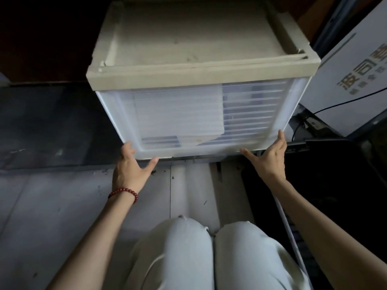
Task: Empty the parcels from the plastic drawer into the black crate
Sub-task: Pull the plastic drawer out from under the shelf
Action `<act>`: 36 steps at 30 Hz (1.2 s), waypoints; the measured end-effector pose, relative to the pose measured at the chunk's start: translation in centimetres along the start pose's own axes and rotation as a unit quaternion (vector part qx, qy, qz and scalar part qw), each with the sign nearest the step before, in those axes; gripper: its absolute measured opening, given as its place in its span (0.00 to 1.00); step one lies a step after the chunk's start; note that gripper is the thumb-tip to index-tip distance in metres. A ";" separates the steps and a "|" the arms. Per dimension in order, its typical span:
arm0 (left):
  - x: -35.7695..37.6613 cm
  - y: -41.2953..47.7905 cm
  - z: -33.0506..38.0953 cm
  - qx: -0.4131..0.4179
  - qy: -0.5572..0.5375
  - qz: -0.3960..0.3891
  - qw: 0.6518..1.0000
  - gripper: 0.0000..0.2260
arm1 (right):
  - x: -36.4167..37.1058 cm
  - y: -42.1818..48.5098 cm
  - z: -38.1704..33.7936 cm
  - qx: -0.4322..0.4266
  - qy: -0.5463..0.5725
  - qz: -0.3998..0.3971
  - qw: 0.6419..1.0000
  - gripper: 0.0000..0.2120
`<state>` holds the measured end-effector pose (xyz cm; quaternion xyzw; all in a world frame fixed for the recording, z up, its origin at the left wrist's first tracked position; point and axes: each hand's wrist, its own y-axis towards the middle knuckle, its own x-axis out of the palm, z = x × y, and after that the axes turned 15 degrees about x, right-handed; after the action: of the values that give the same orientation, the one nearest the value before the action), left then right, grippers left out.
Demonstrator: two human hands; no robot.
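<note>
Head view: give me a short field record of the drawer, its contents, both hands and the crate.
Drawer: translucent plastic drawer, sitting in the beige-topped unit
Contents: pale parcels show through the front
Left hand: fingers spread on the front's lower left corner
Right hand: fingers spread on the front's lower right corner
Crate: black crate right of the drawer, inside too dark to tell

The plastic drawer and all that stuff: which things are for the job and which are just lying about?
For the job: plastic drawer, white parcel inside it, black crate, left hand, right hand.
Just lying about: printed white box, black cable.
</note>
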<state>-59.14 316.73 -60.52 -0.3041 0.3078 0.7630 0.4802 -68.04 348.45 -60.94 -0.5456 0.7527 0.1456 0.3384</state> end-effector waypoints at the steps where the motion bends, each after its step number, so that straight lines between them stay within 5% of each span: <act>1: 0.0 0.1 0.1 0.003 0.000 0.010 1.000 0.38 | 0.0 0.2 -0.1 0.001 0.000 -0.003 1.000 0.56; 4: -0.1 0.3 0.3 -0.003 -0.003 0.066 0.998 0.40 | -0.5 1.0 0.0 0.013 0.050 0.024 0.998 0.56; 16: 3.1 1.8 0.2 -0.098 -0.037 0.060 0.993 0.51 | 3.0 1.6 0.5 0.097 0.153 0.001 0.983 0.59; 36: 1.3 -2.1 0.7 -0.086 -0.053 0.056 0.993 0.53 | -1.7 -2.0 2.7 0.058 0.185 0.004 0.981 0.43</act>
<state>-57.78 318.72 -61.44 -0.2854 0.2314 0.8275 0.4245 -64.96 350.52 -61.46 -0.5396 0.8117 -0.0008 0.2238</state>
